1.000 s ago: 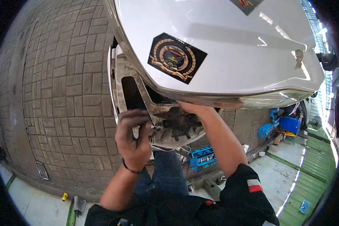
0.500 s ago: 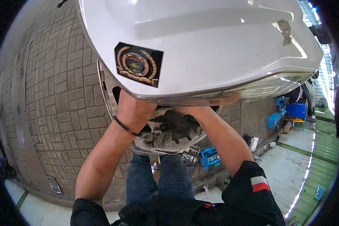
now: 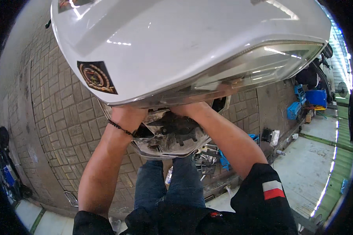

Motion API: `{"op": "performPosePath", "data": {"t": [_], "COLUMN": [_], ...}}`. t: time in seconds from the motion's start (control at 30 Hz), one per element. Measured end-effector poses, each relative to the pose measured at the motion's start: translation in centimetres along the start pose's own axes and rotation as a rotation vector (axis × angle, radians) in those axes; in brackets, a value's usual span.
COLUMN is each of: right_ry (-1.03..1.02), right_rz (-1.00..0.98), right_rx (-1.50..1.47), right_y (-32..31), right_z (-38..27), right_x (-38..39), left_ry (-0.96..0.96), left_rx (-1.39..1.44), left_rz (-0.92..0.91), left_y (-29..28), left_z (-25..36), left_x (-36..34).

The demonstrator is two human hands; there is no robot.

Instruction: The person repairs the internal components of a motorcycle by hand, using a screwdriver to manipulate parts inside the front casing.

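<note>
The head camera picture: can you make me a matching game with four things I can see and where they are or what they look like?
1. white panel
2. bracelet
3. jeans
4. patch

A. blue
B. on the right sleeve
C. around the left wrist
D. has dark stickers on it

Pairs: 1-D, 2-C, 3-A, 4-B

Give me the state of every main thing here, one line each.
White panel: shiny, cut off by the picture's top edge
Clear lens: see-through, along the white panel's edge
Sticker: stuck on the white panel
Casing: dirty, partly covered
Left hand: fingers hidden, grip unclear
Right hand: fingers hidden, grip unclear
Bracelet: worn around the left wrist
</note>
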State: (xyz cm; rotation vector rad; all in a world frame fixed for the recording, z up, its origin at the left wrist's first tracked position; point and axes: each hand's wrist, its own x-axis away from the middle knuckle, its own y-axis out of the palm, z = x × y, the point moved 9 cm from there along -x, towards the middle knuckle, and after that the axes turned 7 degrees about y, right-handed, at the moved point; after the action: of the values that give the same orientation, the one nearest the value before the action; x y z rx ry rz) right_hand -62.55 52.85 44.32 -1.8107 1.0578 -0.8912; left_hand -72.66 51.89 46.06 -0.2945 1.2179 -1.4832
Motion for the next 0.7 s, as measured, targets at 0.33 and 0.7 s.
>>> {"op": "performPosePath", "data": {"t": [0.33,0.7], "right_ry": [-0.187,-0.246], "right_rz": [0.297,0.421], "right_rx": [0.036,-0.258], "right_y": [-1.4,-2.5], "right_z": [-0.3,0.4], "right_x": [1.0,1.9], "left_ry": [0.009,-0.154], "left_rx": [-0.184,0.118], "left_rz": [-0.266,0.043], "left_y": [1.4,0.2], "left_z": [-0.9,0.6], "left_x": [1.0,0.0]}}
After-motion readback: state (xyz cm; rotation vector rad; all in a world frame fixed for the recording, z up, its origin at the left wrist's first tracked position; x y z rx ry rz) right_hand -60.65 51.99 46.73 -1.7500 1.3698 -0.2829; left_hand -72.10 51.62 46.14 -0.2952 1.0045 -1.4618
